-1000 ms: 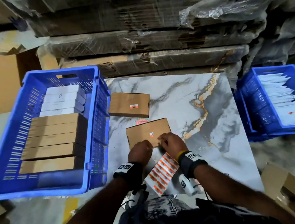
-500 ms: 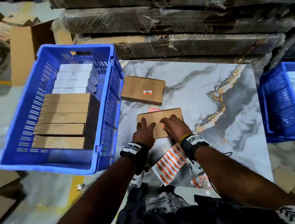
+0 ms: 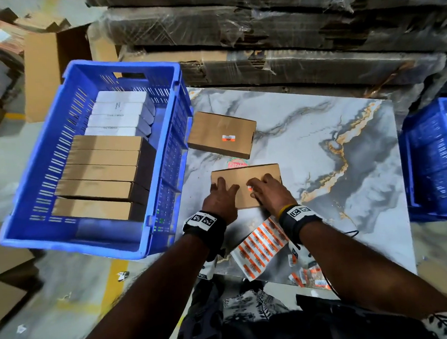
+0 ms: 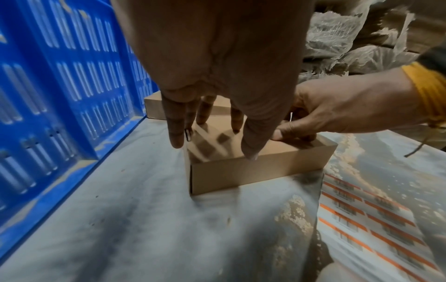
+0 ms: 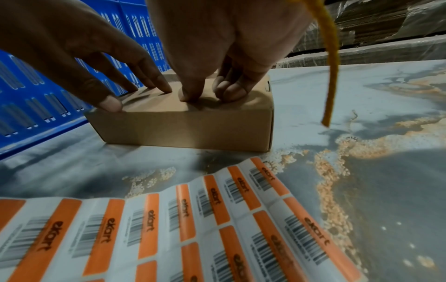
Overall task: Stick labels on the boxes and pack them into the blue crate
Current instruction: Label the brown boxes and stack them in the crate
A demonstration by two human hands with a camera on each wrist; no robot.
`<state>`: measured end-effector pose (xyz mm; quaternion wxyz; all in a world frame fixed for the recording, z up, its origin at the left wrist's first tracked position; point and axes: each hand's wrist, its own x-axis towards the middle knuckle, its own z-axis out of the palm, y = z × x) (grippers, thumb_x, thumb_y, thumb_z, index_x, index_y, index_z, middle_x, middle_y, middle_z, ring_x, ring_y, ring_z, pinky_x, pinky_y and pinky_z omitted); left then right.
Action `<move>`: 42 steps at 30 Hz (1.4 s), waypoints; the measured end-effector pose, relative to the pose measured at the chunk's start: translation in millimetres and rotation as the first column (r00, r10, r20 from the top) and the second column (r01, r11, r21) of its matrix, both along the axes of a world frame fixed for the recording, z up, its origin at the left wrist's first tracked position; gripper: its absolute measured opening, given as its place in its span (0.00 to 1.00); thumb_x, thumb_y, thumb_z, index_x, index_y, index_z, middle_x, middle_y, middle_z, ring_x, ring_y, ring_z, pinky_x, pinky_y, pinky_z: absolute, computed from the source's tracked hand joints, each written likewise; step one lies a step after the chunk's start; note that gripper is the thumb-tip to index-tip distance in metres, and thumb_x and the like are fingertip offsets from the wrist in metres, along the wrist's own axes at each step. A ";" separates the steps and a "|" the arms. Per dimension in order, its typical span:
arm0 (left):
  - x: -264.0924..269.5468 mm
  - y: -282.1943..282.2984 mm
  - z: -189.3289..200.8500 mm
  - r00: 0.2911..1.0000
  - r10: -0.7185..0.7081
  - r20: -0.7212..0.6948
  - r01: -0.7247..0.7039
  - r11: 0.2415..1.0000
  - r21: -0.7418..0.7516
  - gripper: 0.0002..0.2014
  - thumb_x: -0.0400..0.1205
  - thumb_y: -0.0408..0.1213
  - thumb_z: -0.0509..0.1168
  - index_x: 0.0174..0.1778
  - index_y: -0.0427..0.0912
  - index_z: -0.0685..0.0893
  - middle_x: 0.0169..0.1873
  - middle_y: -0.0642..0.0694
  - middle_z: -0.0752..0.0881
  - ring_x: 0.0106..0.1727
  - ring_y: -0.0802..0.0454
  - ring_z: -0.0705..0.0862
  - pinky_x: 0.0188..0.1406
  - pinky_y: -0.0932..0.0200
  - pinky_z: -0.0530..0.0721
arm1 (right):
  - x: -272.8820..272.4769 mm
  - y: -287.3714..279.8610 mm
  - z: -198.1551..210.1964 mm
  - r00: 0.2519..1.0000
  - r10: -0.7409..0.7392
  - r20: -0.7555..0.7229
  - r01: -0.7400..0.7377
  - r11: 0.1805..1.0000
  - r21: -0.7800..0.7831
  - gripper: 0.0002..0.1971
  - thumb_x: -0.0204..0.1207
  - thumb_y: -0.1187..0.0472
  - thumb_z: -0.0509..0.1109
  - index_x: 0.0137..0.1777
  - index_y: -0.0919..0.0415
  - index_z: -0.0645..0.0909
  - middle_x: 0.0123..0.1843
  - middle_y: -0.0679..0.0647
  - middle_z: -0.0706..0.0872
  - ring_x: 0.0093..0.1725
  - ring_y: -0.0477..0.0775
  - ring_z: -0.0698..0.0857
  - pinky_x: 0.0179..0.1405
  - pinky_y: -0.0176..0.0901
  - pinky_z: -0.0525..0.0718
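A brown cardboard box (image 3: 244, 178) lies flat on the marble table (image 3: 320, 124), just right of the blue crate (image 3: 70, 241). My left hand (image 3: 220, 199) rests on the box's left half with straight, spread fingers. My right hand (image 3: 270, 195) presses its fingertips on the top, over an orange-and-white label (image 3: 250, 188) that mostly hides beneath them. In the right wrist view the fingertips (image 5: 190, 95) bear down on the box (image 5: 183, 122). A second labelled box (image 3: 221, 134) lies further back. The crate holds several brown and white boxes standing in a row.
A sheet of orange barcode labels (image 3: 263, 246) lies at the table's near edge under my right wrist, with loose label scraps (image 3: 305, 275) beside it. Another blue crate (image 3: 430, 158) holding white packets stands to the right. Wrapped flat cardboard stacks (image 3: 259, 32) rise behind the table.
Both hands have slid forward from the box's near edge onto its top. My right fingers now cover most of the label. The box sits squarer to the table edge.
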<state>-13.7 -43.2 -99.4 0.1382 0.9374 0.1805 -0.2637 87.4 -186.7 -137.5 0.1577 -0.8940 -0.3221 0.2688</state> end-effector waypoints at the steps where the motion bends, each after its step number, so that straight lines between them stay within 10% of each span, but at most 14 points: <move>1: 0.0 0.0 0.6 1.000 -0.002 -0.002 0.002 1.000 -0.003 0.34 0.81 0.40 0.67 0.83 0.54 0.60 0.83 0.37 0.53 0.82 0.33 0.59 0.69 0.41 0.79 | 0.5 0.3 -0.1 1.000 0.000 -0.004 0.000 1.000 0.001 0.13 0.84 0.56 0.61 0.65 0.41 0.72 0.63 0.57 0.75 0.58 0.59 0.83 0.57 0.53 0.86; 21: 3.5 1.8 6.4 1.000 -0.007 -0.012 0.007 1.000 -0.011 0.34 0.79 0.42 0.69 0.80 0.52 0.64 0.78 0.38 0.60 0.77 0.34 0.67 0.64 0.43 0.81 | 18.2 11.1 15.3 0.985 0.143 0.092 -0.137 0.988 -0.072 0.17 0.84 0.53 0.62 0.71 0.45 0.78 0.68 0.57 0.76 0.61 0.64 0.82 0.60 0.53 0.83; 42: 3.5 2.3 9.7 0.999 -0.019 -0.025 0.019 1.000 -0.008 0.35 0.79 0.45 0.70 0.81 0.53 0.63 0.78 0.37 0.59 0.76 0.34 0.66 0.65 0.41 0.81 | 18.4 14.8 24.7 0.926 0.318 0.201 -0.291 0.944 -0.153 0.10 0.83 0.55 0.59 0.62 0.53 0.70 0.66 0.58 0.72 0.55 0.63 0.80 0.40 0.47 0.73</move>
